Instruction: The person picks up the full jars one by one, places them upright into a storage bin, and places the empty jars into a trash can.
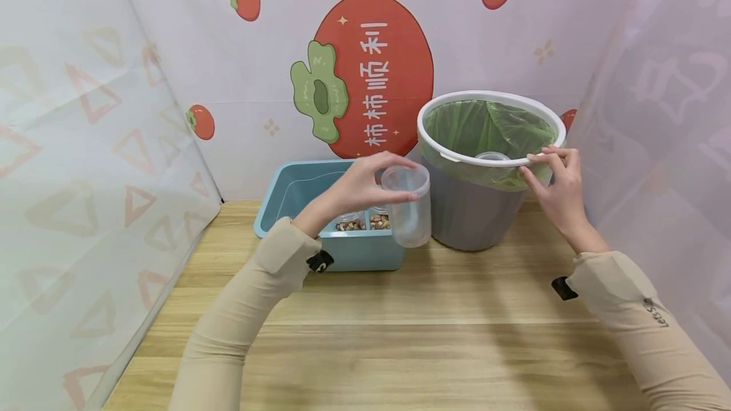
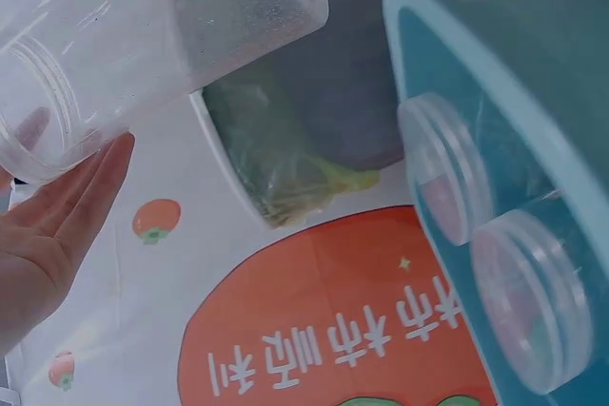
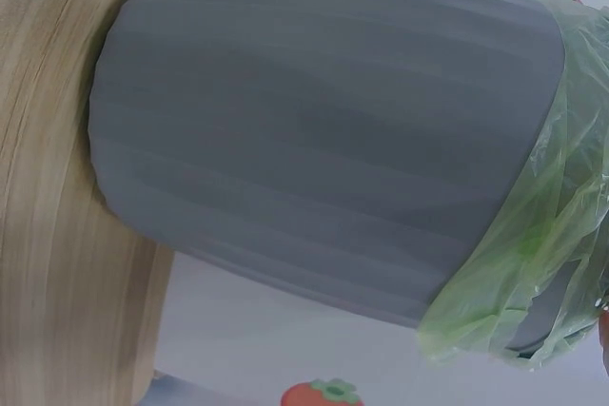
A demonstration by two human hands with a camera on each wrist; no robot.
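Near the rim, my left hand (image 1: 374, 181) grips a clear plastic jar (image 1: 412, 217), upright in the head view and with no lid on it. The jar hangs just in front of the blue bin's right end. My right hand (image 1: 558, 186) pinches the white rim (image 1: 434, 144) of a grey trash can (image 1: 468, 214), thumb below and fingers on top. A green bag (image 1: 457, 129) lines the can and folds over its outside. Inside the can shows the round top of another clear container (image 1: 492, 156).
A blue plastic bin (image 1: 354, 252) stands left of the can on the wooden table (image 1: 388, 347). In it are lidded clear jars (image 2: 533, 301), with nuts (image 1: 351, 224) showing in the head view. A printed cloth backdrop (image 1: 257, 81) rises behind, with cloth at both sides.
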